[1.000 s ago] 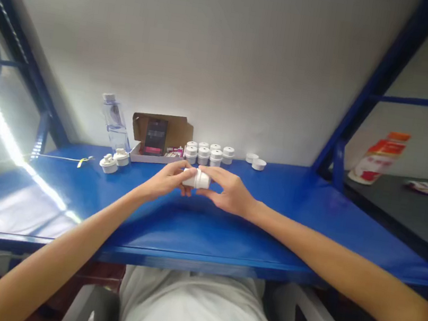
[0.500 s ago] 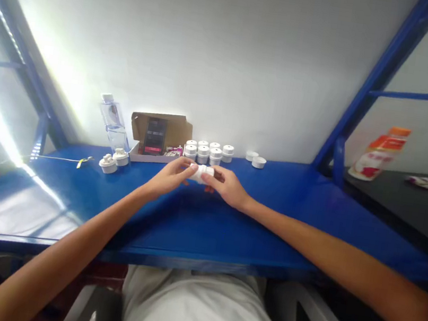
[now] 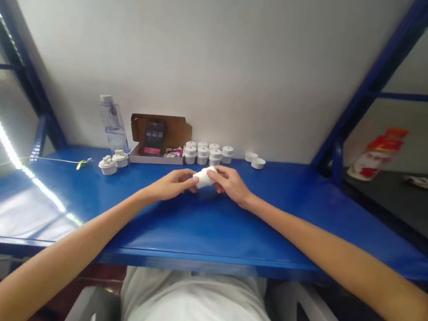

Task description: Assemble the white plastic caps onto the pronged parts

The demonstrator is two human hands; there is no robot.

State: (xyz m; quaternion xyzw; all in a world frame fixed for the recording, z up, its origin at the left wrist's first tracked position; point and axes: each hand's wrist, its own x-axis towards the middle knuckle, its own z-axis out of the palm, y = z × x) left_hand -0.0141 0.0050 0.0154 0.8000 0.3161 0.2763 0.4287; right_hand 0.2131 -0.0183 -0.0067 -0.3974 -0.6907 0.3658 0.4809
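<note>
Between my two hands, above the blue tabletop, is a small white round plastic part (image 3: 204, 178), tilted with its right end higher. My right hand (image 3: 230, 184) pinches its upper right end between thumb and fingers. At its lower left end, the thumb and fingers of my left hand (image 3: 172, 184) close on it too. Just behind my hands stands a group of assembled white round plastic units (image 3: 202, 153), several of them in rows. Two white cups (image 3: 258, 163) sit to the right of that group.
Left of the group, an open cardboard box (image 3: 155, 161) holds a phone (image 3: 155, 136) and small packets. Two white parts with lumpy tops (image 3: 107, 165), a clear bottle (image 3: 114, 127) and a cable with a yellow tag (image 3: 83, 163) lie farther left. A red-and-white bottle (image 3: 377, 155) stands right, beyond the blue frame.
The white part has gone from nearly level to tilted, its left end lower. My left hand has shifted slightly down and left, showing more of the part.
</note>
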